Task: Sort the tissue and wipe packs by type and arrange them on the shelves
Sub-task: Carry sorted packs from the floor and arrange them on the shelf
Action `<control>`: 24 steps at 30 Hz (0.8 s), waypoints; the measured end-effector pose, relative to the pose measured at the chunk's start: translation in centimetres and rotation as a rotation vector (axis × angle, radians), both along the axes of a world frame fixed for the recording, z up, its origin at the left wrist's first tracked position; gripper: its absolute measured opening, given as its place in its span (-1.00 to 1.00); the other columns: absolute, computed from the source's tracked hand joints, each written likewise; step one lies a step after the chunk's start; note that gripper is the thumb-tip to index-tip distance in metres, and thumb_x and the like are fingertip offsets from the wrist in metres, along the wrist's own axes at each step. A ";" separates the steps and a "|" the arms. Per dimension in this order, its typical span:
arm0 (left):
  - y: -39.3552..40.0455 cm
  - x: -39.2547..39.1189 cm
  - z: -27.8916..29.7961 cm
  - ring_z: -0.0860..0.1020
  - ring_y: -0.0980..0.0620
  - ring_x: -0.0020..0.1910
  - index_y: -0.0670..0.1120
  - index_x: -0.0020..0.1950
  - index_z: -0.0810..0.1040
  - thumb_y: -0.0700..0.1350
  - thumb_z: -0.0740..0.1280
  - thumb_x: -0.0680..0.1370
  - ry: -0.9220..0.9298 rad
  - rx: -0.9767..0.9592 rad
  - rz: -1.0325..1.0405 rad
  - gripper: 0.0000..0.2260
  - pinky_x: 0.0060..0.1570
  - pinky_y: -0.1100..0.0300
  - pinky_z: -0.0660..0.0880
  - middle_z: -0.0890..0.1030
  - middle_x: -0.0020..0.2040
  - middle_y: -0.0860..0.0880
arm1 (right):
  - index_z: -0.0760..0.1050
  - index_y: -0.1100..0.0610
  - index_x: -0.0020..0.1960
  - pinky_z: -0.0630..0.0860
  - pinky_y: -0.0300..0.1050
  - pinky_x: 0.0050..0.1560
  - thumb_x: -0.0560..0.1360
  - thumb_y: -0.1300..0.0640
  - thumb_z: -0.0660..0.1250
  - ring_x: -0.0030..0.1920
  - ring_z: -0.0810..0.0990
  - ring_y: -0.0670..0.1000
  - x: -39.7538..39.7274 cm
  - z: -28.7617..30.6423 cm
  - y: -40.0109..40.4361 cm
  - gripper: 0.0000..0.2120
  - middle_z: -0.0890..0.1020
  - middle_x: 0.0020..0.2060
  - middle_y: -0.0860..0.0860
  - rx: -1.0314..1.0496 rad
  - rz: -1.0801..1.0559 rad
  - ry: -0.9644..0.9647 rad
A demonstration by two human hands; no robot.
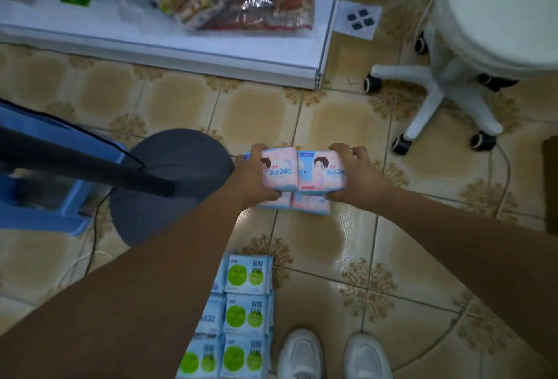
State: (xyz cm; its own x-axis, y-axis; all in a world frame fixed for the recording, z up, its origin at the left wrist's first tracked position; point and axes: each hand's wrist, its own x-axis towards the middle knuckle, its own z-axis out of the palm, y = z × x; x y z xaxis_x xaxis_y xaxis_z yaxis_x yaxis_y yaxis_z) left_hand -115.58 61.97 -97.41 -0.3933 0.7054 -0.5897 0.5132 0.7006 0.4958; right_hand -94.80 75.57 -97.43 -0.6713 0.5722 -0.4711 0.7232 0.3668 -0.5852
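At frame center, your left hand (255, 178) and right hand (351, 175) clamp the pink packs (302, 175) between curled fingers; squeeze evenly inward so the lower packs don't slip before reaching the white shelf (187, 49), upper left.

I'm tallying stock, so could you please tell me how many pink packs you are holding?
4 visible: two on top, side by side, the left pack and the right pack, and two partly hidden beneath, and. More may be hidden behind them.
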 end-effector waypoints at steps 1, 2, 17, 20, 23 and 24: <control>0.6 -0.1 2.0 0.39 -0.06 0.12 0.05 0.49 0.15 -0.08 0.62 0.35 -0.032 0.008 0.005 -0.13 0.02 0.21 0.38 0.25 0.23 -0.11 | 0.16 0.02 0.52 0.42 -0.18 0.01 0.28 0.09 0.64 0.07 0.43 0.02 0.0 2.3 0.5 -0.04 0.24 0.30 0.14 -0.011 -0.019 0.009; 1.3 -0.1 4.0 0.37 -0.02 0.14 0.09 0.49 0.16 0.03 0.63 0.35 -0.061 0.019 0.025 -0.13 0.04 0.22 0.39 0.25 0.26 -0.10 | 0.14 0.00 0.53 0.41 -0.18 0.02 0.28 0.05 0.65 0.07 0.42 -0.01 0.0 4.5 1.1 -0.01 0.23 0.32 0.12 -0.019 -0.031 0.020; 9.1 2.7 38.5 0.60 0.19 -0.24 -0.04 0.14 0.62 0.16 0.46 0.50 -0.326 0.348 0.488 -0.66 -0.40 0.41 0.42 0.71 0.02 0.00 | -0.17 0.07 0.63 0.24 -0.23 0.30 0.27 -0.11 0.63 0.45 0.28 0.06 3.3 40.9 7.9 0.25 0.20 0.48 0.10 0.154 -0.155 0.222; 9.6 3.8 45.2 0.66 0.18 -0.20 -0.06 0.12 0.64 0.18 0.51 0.45 -0.369 0.472 0.596 -0.61 -0.29 0.32 0.51 0.72 -0.01 0.01 | -0.16 0.20 0.62 0.19 -0.12 0.45 0.25 -0.12 0.64 0.52 0.20 0.07 4.1 47.8 8.5 0.28 0.20 0.52 0.12 0.174 -0.262 0.272; 10.6 4.9 51.6 0.68 0.02 -0.04 -0.06 0.17 0.59 0.22 0.55 0.39 -0.404 0.560 0.671 -0.50 -0.16 0.19 0.58 0.71 0.04 -0.03 | 0.16 0.17 0.56 0.22 -0.01 0.52 0.24 -0.22 0.61 0.50 0.21 0.00 5.2 54.2 8.6 0.09 0.28 0.49 0.08 0.230 -0.283 0.306; 10.8 5.4 53.6 0.68 -0.01 -0.01 -0.07 0.20 0.55 0.20 0.56 0.38 -0.442 0.586 0.689 -0.47 -0.16 0.17 0.59 0.70 0.06 -0.05 | 0.30 0.13 0.50 0.24 0.00 0.51 0.23 -0.25 0.59 0.47 0.23 -0.05 5.7 56.1 8.7 -0.01 0.32 0.46 0.05 0.247 -0.282 0.343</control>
State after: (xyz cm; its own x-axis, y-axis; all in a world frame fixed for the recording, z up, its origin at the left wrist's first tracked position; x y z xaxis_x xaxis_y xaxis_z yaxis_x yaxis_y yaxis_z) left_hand -110.20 72.82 -43.78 -0.6545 0.6327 -0.4141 -0.2253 0.3596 0.9055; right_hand -89.13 84.29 -41.32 -0.5667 0.8202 -0.0780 0.5952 0.3420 -0.7271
